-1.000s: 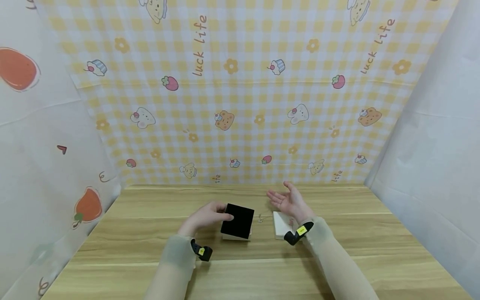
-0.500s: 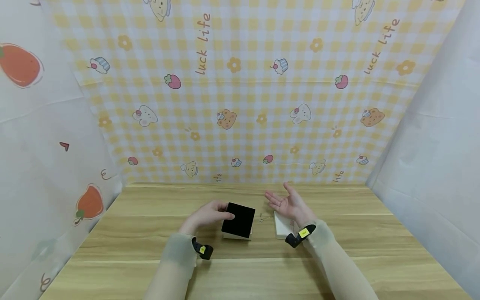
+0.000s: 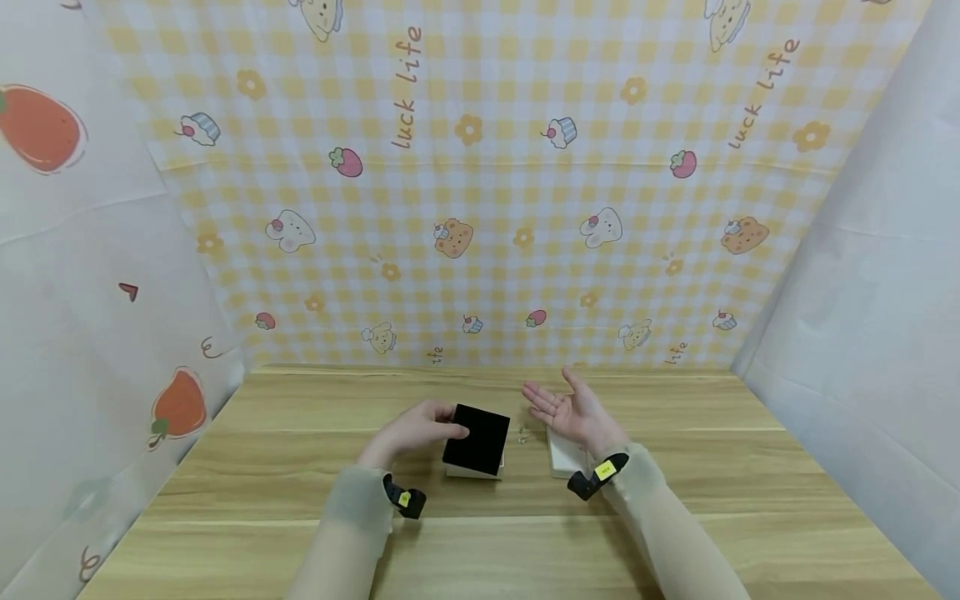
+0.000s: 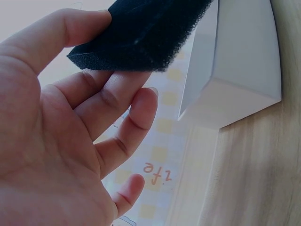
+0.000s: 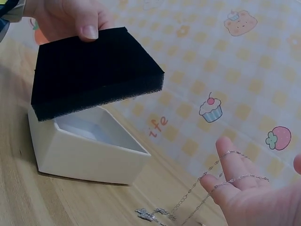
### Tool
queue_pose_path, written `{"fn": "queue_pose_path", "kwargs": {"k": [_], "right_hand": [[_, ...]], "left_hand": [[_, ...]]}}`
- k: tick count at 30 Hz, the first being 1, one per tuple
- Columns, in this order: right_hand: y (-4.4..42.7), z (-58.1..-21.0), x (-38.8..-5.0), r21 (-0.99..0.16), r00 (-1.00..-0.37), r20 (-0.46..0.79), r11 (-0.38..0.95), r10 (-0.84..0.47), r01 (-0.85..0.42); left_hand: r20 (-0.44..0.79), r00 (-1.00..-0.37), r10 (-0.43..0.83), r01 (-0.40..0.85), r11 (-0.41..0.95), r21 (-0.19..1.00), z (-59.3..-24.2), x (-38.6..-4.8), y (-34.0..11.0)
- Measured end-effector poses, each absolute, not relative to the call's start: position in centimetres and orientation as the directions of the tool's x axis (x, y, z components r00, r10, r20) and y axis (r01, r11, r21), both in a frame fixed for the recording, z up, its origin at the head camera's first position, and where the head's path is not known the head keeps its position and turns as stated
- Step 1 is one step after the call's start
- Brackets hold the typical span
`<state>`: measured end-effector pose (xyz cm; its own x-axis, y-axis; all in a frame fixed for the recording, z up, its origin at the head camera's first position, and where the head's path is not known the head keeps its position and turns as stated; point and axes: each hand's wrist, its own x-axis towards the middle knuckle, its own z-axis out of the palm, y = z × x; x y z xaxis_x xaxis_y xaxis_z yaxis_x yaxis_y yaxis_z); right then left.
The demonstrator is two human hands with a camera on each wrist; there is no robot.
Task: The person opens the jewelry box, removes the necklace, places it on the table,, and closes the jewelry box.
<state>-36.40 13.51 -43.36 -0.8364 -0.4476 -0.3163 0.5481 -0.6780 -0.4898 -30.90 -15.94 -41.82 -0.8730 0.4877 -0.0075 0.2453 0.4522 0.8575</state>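
My left hand (image 3: 420, 429) pinches a black foam pad (image 3: 477, 442) by one edge, thumb on top and fingers beneath. The pad hovers tilted over a small white box (image 5: 94, 155), whose open top shows in the right wrist view. To the right, my right hand (image 3: 573, 412) is held palm up with its fingers extended. A thin silver necklace (image 5: 186, 195) drapes over those fingers. Its chain hangs down to a sparkling pendant (image 5: 146, 214) low near the table; whether the pendant touches the wood cannot be told.
A flat white box part, perhaps the lid (image 3: 564, 458), lies on the wooden table (image 3: 495, 550) beneath my right hand and wrist. A yellow checked cloth (image 3: 480, 275) hangs behind the table, and pale cloths hang at both sides.
My right hand has drifted slightly left, toward the foam pad, with the necklace still on its fingers. My left hand and the pad have stayed nearly still.
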Motion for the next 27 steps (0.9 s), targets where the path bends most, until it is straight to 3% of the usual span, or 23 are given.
{"fn": "queue_pose_path", "kwargs": {"k": [10,19,27], "right_hand": [[13.5,-43.2,-36.5,-0.522,-0.84,-0.337,-0.658,-0.425,0.542],[13.0,-43.6,-36.3,-0.648,-0.866,-0.39,-0.575,-0.312,0.499],[12.3,-43.3,-36.7,-0.645,-0.871,-0.401,-0.588,-0.283,0.488]], "left_hand": [[-0.01,-0.876,0.483,0.243,0.458,0.855,-41.9,-31.0,-16.1],[-0.002,-0.869,0.494,0.25,0.443,0.861,-41.7,-31.0,-16.1],[0.01,-0.875,0.484,0.259,0.452,0.854,-41.6,-30.9,-16.0]]}}
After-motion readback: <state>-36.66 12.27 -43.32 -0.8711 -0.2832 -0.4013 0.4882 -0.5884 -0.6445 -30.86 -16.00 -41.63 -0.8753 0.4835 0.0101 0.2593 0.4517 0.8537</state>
